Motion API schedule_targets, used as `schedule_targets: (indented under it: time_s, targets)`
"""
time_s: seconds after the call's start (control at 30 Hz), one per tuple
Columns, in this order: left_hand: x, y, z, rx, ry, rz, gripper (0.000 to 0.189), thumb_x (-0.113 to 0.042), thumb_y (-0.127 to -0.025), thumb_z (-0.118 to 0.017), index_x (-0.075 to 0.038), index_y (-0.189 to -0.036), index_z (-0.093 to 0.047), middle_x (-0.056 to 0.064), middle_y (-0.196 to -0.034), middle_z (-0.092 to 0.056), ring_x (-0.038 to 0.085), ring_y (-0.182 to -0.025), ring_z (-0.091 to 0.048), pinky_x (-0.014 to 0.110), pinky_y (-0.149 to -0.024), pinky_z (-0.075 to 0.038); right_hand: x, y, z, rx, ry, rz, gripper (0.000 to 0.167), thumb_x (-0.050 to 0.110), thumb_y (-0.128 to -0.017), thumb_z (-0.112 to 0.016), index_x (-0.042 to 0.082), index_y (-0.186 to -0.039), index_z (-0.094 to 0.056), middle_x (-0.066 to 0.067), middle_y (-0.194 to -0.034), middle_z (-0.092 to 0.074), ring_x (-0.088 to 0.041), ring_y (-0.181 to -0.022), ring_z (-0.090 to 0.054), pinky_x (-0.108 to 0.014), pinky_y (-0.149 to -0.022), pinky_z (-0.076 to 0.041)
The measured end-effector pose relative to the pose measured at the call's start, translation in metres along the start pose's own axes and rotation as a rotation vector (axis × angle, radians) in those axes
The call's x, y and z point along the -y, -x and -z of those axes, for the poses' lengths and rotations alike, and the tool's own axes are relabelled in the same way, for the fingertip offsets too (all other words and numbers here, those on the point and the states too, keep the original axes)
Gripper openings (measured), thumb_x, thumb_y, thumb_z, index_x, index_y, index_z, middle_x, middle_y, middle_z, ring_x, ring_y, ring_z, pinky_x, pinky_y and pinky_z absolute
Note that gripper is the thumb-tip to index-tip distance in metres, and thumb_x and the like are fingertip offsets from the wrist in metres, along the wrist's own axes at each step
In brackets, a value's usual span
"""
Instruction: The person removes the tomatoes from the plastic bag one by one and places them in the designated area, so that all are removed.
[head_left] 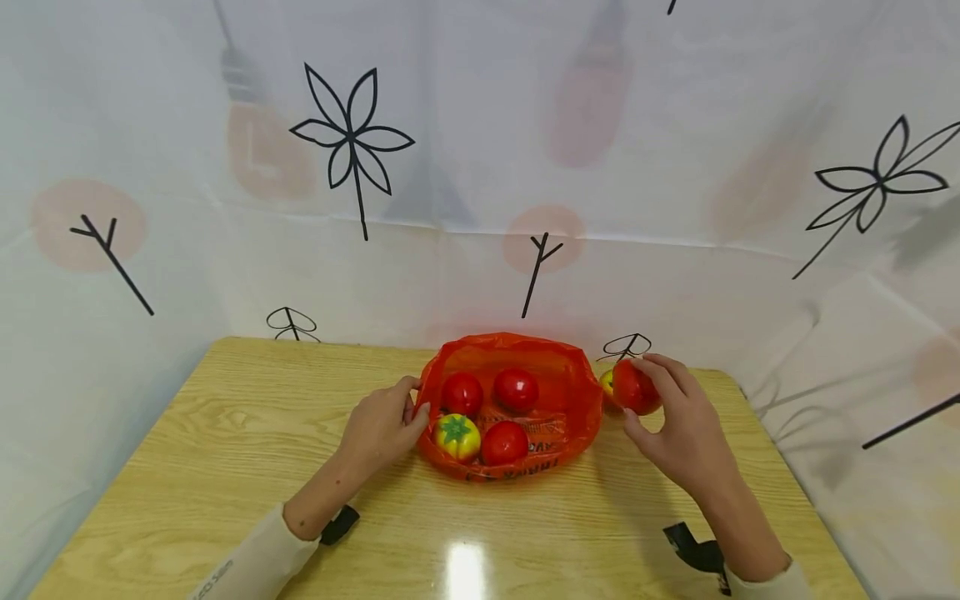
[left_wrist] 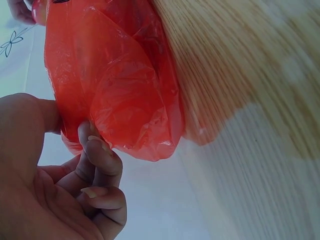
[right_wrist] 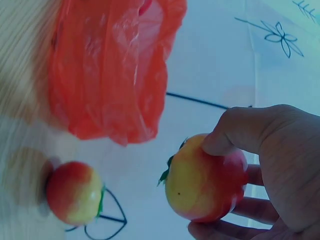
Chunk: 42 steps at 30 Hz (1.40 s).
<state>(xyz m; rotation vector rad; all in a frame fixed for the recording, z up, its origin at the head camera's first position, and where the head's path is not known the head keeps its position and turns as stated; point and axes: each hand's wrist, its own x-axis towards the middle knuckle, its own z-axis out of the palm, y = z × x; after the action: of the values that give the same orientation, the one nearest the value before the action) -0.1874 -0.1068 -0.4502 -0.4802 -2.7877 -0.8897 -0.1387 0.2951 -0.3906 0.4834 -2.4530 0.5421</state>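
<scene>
A wood-grain table stands before a pale cloth (printed with black flowers).

Light falls bright and even over the wooden table, and I catch one white glare patch at its six o'clock. A faint shadow lies at the red plastic bag's four o'clock; small highlights gleam on the tomatoes. Both wrist views look duller, the right one bluish and soft.

Crinkled glossy plastic bag, smooth shiny tomatoes, wood-grain tabletop, matt backdrop
</scene>
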Motion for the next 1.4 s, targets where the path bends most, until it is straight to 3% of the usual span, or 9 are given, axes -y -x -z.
schedule_targets:
  time_s: [0.7, 1.4]
  targets:
    - [0.0, 0.0, -0.001, 0.008, -0.008, 0.004, 0.033, -0.022, -0.097, -0.071, -0.005, -0.126, -0.067, -0.01, -0.063, -0.05, 0.009, -0.051, -0.044, 0.025, -0.05, -0.039, -0.042, 0.019, 0.011, 0.024, 0.032, -0.108, 0.065, -0.005, -0.072, -0.085, -0.004, -0.132, -0.06, -0.028, -0.133, -0.056, -0.049, -0.112, -0.056, -0.071, -0.078, -0.056]
    - [-0.001, 0.001, -0.001, 0.019, -0.006, 0.017, 0.035, -0.023, -0.097, -0.071, -0.004, -0.127, -0.067, -0.009, -0.063, -0.05, 0.01, -0.052, -0.045, 0.025, -0.051, -0.039, -0.096, 0.028, -0.012, 0.059, 0.027, -0.206, 0.059, -0.004, -0.076, -0.079, -0.005, -0.132, -0.06, -0.03, -0.137, -0.053, -0.054, -0.118, -0.049, -0.075, -0.086, -0.05]
